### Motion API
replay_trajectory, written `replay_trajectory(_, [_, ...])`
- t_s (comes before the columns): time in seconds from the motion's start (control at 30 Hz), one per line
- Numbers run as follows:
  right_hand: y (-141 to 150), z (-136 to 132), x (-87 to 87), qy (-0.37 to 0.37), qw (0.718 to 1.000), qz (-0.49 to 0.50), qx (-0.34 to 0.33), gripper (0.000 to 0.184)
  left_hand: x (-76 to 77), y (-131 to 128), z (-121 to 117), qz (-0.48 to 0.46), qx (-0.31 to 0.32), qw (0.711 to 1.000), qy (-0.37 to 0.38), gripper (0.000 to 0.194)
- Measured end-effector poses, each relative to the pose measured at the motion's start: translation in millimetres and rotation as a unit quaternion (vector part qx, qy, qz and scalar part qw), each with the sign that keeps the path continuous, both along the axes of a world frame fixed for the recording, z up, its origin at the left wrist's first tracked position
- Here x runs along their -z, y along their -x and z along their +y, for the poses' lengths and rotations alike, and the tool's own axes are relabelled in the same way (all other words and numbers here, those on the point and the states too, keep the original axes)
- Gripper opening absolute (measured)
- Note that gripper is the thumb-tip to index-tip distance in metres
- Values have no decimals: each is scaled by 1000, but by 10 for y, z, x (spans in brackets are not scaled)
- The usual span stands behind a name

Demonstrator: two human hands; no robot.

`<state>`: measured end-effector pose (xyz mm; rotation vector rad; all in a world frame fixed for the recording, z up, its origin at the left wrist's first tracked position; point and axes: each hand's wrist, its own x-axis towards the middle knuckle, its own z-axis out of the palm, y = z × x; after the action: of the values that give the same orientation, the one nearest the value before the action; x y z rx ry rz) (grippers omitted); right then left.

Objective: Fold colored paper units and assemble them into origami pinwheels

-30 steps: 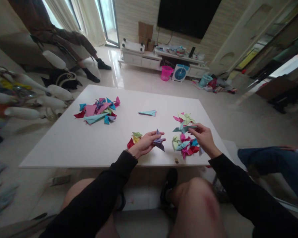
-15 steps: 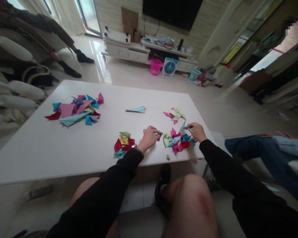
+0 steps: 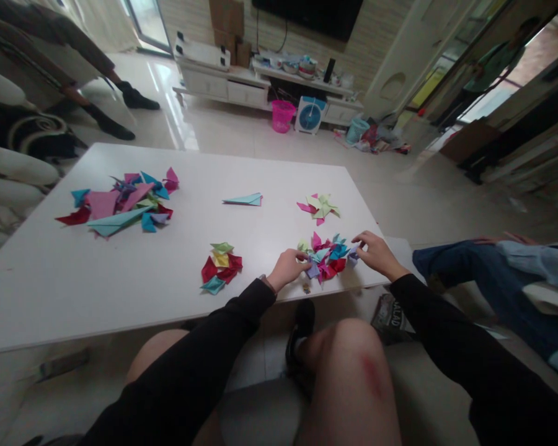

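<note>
My left hand [image 3: 288, 268] is at the left edge of a small pile of folded paper pieces [image 3: 326, 254] in pink, red, blue and pale green. Its fingers are closed on a lavender folded paper piece [image 3: 312, 270], which rests against the pile. Over the pile's right side, my right hand [image 3: 376, 253] has its thumb and fingers apart, with nothing visibly held. Just beside its fingertips lies another lavender folded paper piece [image 3: 352, 256]; whether they touch it I cannot tell.
The white table [image 3: 167, 272] also carries a large paper pile [image 3: 121, 201], a light-blue folded strip [image 3: 244, 199], a green-and-pink cluster [image 3: 320, 207] and a red-yellow cluster [image 3: 222, 267]. A seated person's leg in jeans [image 3: 465, 266] is at the right.
My left hand has brought the lavender piece rightward to the pile. My right hand has let go of the blue piece, and its fingers have parted. The view has shifted slightly.
</note>
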<state>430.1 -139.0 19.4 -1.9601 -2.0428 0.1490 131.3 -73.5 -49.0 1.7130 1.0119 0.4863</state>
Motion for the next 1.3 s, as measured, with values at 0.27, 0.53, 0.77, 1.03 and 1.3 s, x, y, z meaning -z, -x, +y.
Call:
replay_trajectory(0.27, [819,-343,111,72,987,105,-102,10,40,-10,-152,40,37,995,-84,18])
replay_trajectory(0.53, [1228,-288,473,112,972,122,-167,7,-30,128,-114,40,87,989,-113,21])
replay_trajectory(0.77, [1210,-311,322,61,968,50,-238,15,-166,401,105,48,46,992,-110,23])
replay_trajectory(1.03, [1043,-299,452,-7,963,-30,-266,26,-275,500,138,57,21,990,-124,16])
replay_trajectory(1.3, [1015,-343,578,-42,960,-141,-236,23,-338,671,224,55,8,988,-141,16])
